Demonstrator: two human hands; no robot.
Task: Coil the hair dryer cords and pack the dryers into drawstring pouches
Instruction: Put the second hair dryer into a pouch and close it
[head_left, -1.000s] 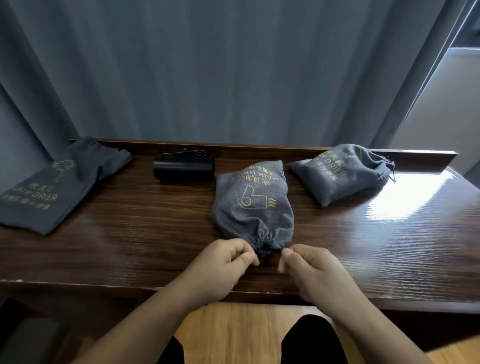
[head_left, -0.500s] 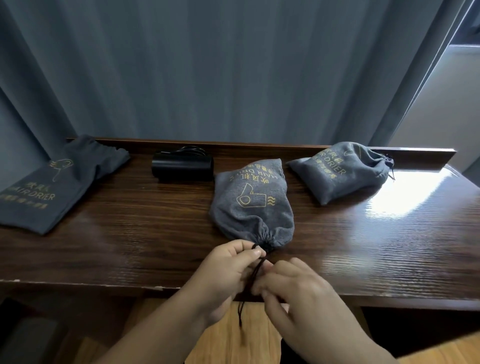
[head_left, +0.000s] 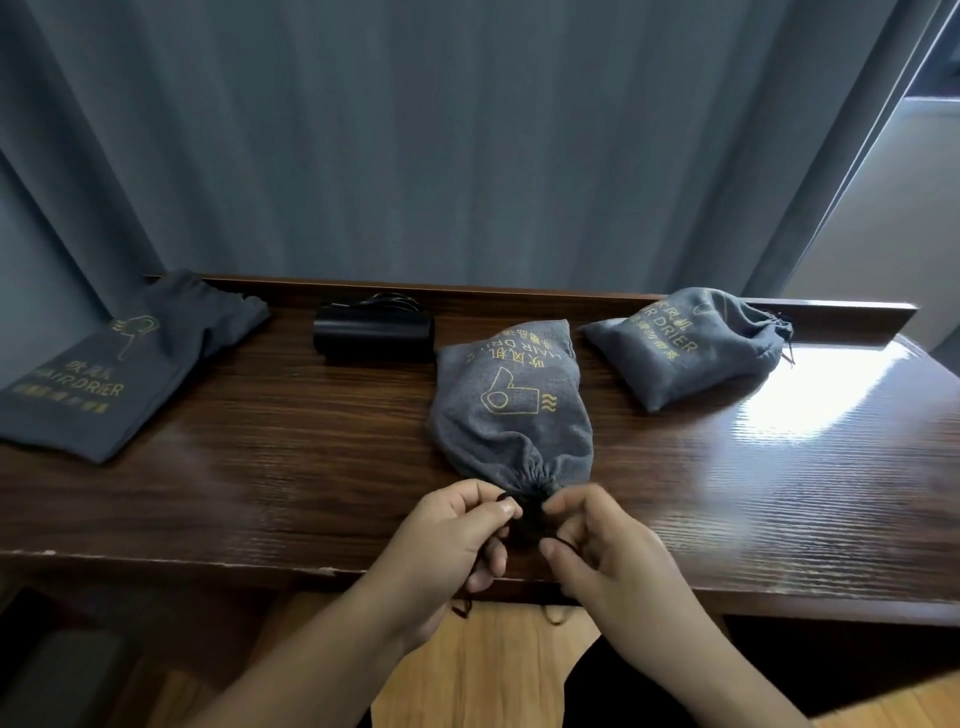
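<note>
Two hands meet at the lower centre of the frame, over the gathered mouth of the middle pouch (head_left: 511, 410), which lies on the dark wooden table (head_left: 291, 467) with its printed side up and its neck turned toward the near edge. The left hand (head_left: 447, 540) pinches the dark drawstring (head_left: 506, 500) between thumb and forefinger, and the right hand (head_left: 608, 551) pinches another stretch of the same cord; loose ends dangle below the table edge. The cloth looks soft and limp, bulging over what is presumably a dryer inside, so the filled pouch is likely moderately heavy and floppy; I would take it by the cinched neck or cradle the bulge, not by the thin cord, which looks slippery and easy to lose. A second filled pouch (head_left: 691, 345) sits closed at the upper right, a flat empty pouch (head_left: 119, 364) lies at the left, and a black hair dryer (head_left: 374, 332) with its cord coiled waits unpacked behind, at the upper centre. Compared with half a second ago, the right hand has drawn away from the left, which it then overlapped, so the fingers now face each other across the neck, apparently forming a knot; the pouch itself has not moved.
</note>
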